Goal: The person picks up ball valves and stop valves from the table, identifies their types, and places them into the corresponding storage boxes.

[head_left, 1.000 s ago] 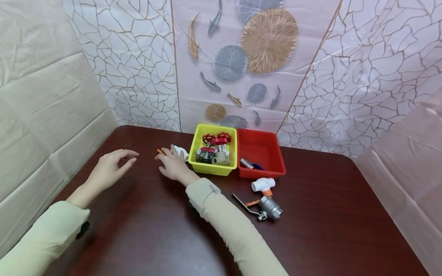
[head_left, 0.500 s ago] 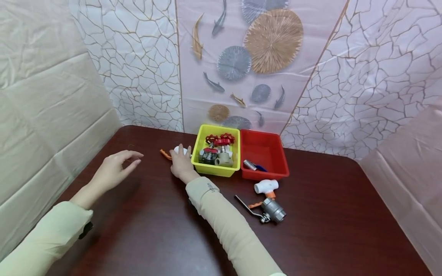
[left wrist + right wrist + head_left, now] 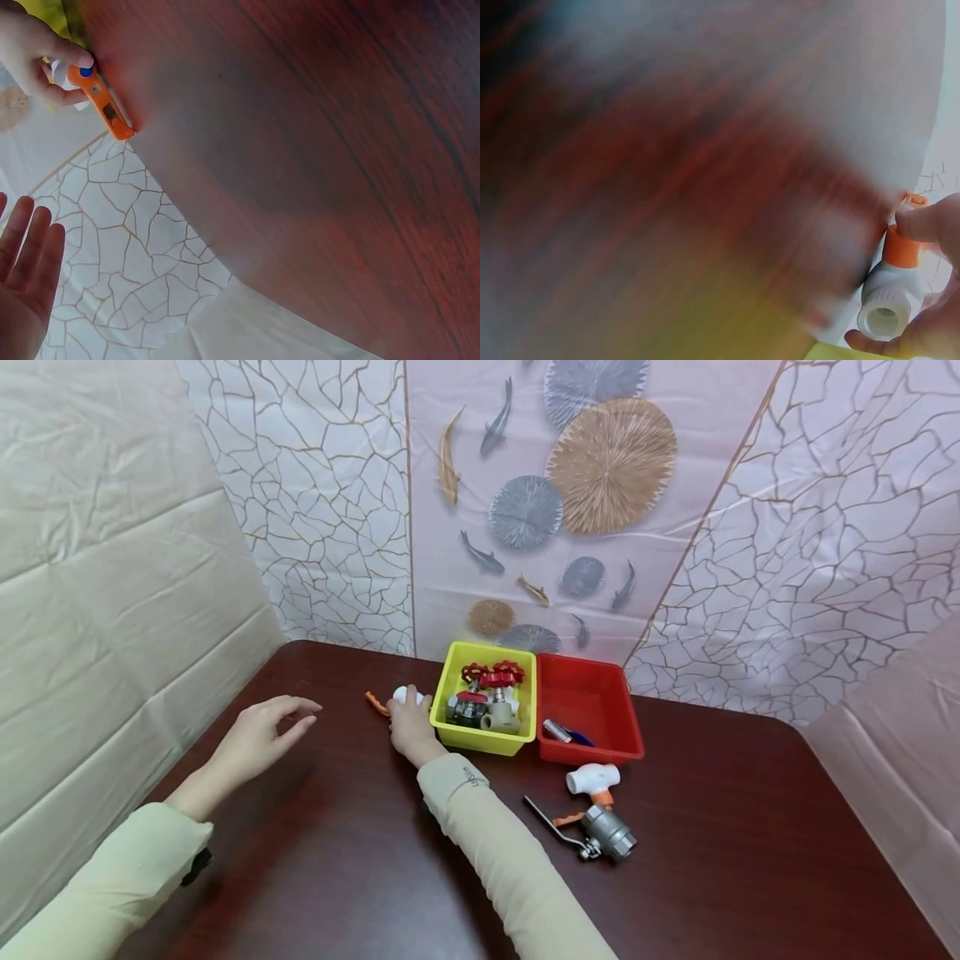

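Observation:
A white plastic valve [image 3: 403,694] with an orange handle [image 3: 377,703] is at the table's back left, beside the yellow bin. The right hand [image 3: 414,727] grips it; in the right wrist view, thumb and fingers of the right hand [image 3: 934,277] hold the valve's white body [image 3: 891,300] and orange neck [image 3: 901,248]. In the left wrist view the orange handle [image 3: 111,112] points away from the gripping fingers. The left hand [image 3: 251,739] hovers over the table's left side, fingers loosely bent, holding nothing; its fingers [image 3: 34,247] show in the left wrist view.
The yellow bin [image 3: 483,741] holds several valves with red handles. Against it stands the red bin [image 3: 592,754], with a metal piece [image 3: 557,731] and a blue item inside. In front lie a white valve [image 3: 592,778] with orange parts and a metal valve [image 3: 609,833] with a long lever.
The right hand has moved from beside the orange handle onto the white valve and closed its fingers round it. The left hand stays raised, and the head view has shifted slightly.

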A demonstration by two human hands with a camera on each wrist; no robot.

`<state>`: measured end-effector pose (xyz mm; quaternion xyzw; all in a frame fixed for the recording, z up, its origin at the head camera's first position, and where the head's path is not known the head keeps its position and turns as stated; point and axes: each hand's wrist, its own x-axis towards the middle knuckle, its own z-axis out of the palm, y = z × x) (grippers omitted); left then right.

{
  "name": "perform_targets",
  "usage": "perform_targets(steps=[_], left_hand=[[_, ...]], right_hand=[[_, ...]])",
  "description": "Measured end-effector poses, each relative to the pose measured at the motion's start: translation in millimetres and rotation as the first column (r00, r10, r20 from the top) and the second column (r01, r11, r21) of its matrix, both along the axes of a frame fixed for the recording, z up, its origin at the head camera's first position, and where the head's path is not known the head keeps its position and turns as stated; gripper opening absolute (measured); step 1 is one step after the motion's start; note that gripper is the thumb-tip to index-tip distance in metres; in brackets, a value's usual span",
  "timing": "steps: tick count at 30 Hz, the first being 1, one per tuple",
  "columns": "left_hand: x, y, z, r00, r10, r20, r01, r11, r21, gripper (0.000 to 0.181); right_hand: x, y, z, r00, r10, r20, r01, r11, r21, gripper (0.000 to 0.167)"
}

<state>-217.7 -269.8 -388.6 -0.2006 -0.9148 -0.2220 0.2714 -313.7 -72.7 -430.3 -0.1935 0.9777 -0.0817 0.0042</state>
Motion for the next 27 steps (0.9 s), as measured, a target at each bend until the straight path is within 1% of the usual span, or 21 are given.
perform_targets(steps=[7,13,16,17,19,23,24,27], left_hand=[[0.8,-3.6,-2.3,1.000,0.000,0.013,0.000,1.000,-0.011,0.017],[1.8,-3.9,-0.3,1.000,-0.001,0.020,0.001,1.000,-0.003,0.017],[1.3,-3.4,0.3,1.000,-0.003,0.006,0.003,1.000,-0.001,0.017],[1.0,-2.9,0.6,1.000,-0.006,0.000,0.006,1.000,0.001,0.017],[0.3,-1.4,0.9,1.000,-0.015,-0.006,0.015,1.000,-0.002,0.017],[-0.2,1.6,2.1,1.000,-0.026,-0.009,0.026,1.000,-0.003,0.017],[0.0,2.1,2.2,1.000,-0.024,-0.012,0.024,1.000,-0.002,0.017],[0.6,2.9,2.3,0.999,-0.020,-0.027,0.020,1.000,0.005,0.016]], right_hand=[[-4.0,-0.8,-3.1,0.999,0.015,-0.029,-0.014,0.999,0.045,0.033],[-0.2,-4.8,3.2,0.999,0.002,-0.035,-0.001,0.999,0.050,0.033],[3.7,-7.6,7.8,1.000,-0.008,-0.009,0.008,1.000,0.000,0.034],[1.9,-8.9,5.4,1.000,-0.005,-0.015,0.005,0.999,-0.031,0.033],[3.7,-10.2,7.7,1.000,-0.011,0.005,0.012,0.997,-0.080,0.033],[7.7,-12.1,12.5,1.000,-0.007,0.020,0.010,0.987,-0.161,0.034],[11.9,-12.0,17.8,0.999,-0.006,0.040,0.013,0.984,-0.177,0.034],[17.3,-12.4,23.8,0.998,0.011,0.065,0.005,0.970,-0.242,0.032]])
